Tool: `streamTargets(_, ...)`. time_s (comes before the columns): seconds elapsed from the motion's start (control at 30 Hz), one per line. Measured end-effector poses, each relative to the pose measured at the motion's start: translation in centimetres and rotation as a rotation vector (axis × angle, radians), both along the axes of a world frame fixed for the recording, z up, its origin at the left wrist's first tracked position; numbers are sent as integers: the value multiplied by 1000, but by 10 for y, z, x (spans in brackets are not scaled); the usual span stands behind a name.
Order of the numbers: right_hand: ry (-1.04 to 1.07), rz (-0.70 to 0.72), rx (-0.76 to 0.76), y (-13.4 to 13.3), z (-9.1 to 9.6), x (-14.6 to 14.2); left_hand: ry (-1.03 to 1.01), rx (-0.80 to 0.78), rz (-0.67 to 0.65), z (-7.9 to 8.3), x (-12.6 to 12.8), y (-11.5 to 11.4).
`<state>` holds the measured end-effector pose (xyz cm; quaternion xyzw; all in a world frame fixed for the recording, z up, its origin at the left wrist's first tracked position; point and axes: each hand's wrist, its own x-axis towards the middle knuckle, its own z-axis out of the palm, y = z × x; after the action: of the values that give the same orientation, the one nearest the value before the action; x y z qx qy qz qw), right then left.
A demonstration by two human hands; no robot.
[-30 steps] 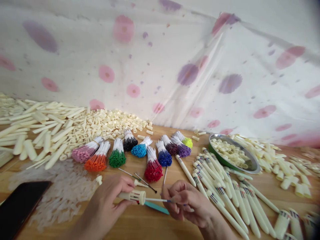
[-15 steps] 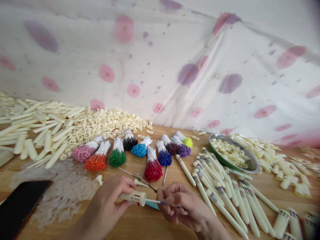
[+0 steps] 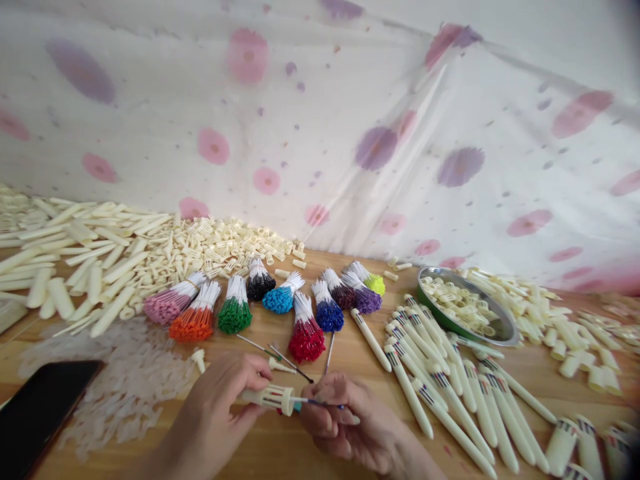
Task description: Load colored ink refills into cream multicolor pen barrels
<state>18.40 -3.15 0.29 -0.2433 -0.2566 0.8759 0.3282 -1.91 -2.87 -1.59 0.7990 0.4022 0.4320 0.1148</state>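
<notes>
Two bare hands meet at the lower centre of the frame: the left hand (image 3: 220, 400) grips a cream plastic barrel (image 3: 276, 399) between thumb and fingers, and the right hand (image 3: 347, 420) pinches a thin rod (image 3: 311, 401). The barrel lies almost level, just left of the bottom centre, its open end facing right. It is a short, pale tube with a smooth ring around the mouth and narrow lengthwise slots behind it, some showing dark lines. The rod is slender, white towards the barrel and blue towards the right hand's fingers; its white end is at the barrel's mouth, though how far in cannot be told. At centre right stands a metal bowl (image 3: 510, 335) with a shiny rim and green outside, holding a heap of small slotted cream pieces (image 3: 457, 303). Across the middle of the frame, bundles of white sticks (image 3: 305, 320) fan out with coloured ends, among them pink, orange, green, black, blue and red. Cream pens (image 3: 450, 393) with striped tops lie at lower right, and a dark phone (image 3: 47, 413) at lower left.
</notes>
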Motion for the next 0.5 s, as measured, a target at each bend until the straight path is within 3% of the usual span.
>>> streamTargets(0.23, -220, -65, 187, -6, -7, -14, 4, -1, 6, -1, 0, -1)
streamTargets(0.5, -683, -219, 673, -11, 18, 10, -7, -9, 2, 0, -4, 1)
